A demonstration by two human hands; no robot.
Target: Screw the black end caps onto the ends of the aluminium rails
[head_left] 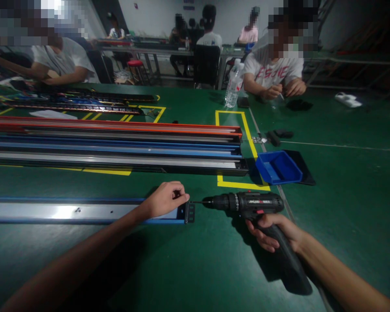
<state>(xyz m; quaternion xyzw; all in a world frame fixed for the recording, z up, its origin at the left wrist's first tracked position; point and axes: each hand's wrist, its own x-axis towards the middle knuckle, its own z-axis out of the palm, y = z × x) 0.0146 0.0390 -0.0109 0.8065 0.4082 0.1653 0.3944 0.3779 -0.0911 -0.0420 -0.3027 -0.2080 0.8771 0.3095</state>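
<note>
My right hand (269,232) grips a black cordless drill (260,203) by its handle, with the bit pointing left. The thin bit (199,202) reaches the black end cap (190,213) of a long blue-edged metal rail (126,212). My left hand (167,199) rests over that end of the rail, thumb and forefinger pinched together close to the bit's tip. Whatever the pinched fingers may hold is too small or hidden to make out. The rail lies flat on the green table, and two small dark marks (78,210) show on its pale inner face.
Several long rails (149,149), orange, blue and black, lie beyond my hands. A blue bin (278,167) stands at their right end, near a water bottle (234,84). Yellow tape (243,185) marks the table. Co-workers (274,73) sit across it.
</note>
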